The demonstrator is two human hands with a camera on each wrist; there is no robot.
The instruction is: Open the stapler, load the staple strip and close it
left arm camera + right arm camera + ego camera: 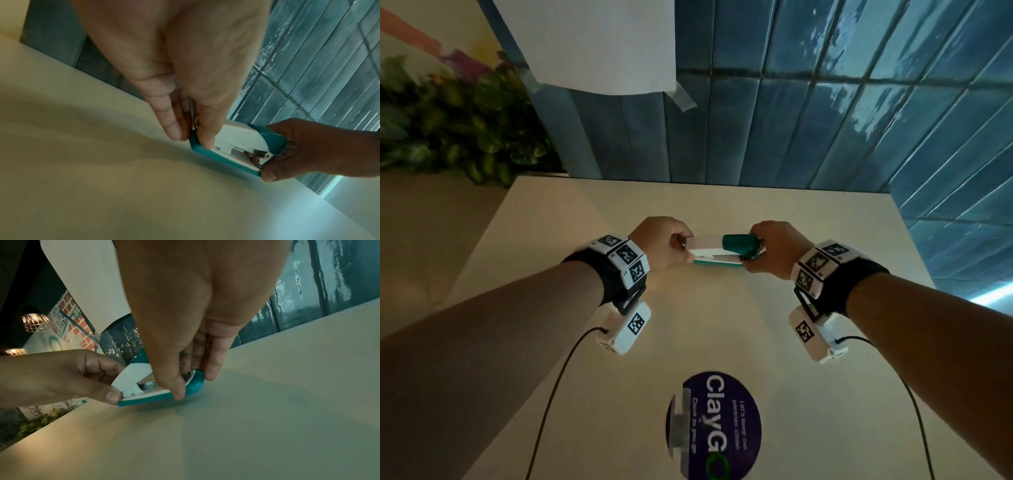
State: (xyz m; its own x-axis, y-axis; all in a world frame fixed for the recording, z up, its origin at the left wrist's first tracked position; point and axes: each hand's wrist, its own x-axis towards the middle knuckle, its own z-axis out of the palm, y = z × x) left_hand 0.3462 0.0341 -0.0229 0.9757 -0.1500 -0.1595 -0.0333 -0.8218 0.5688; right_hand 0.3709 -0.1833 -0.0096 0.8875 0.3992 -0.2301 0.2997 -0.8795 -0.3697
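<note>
A white and teal stapler (717,251) lies across the middle of the cream table (808,342). My left hand (685,248) pinches its white front end, with thumb and fingers curled round it (191,138). The teal hinge end is pinched by my right hand (751,255) between thumb and fingers (195,384). In the left wrist view the stapler (236,139) shows a narrow gap between its top arm and teal base, with metal parts inside. The same gap shows on the stapler (135,376) in the right wrist view. No loose staple strip shows in any view.
A round purple ClayGo sticker (714,425) lies on the table near me. Blue tiled wall (825,102) runs behind the table, with a taped white sheet (599,44). Leafy plants (458,126) stand at the back left. Wrist cables hang beside both forearms.
</note>
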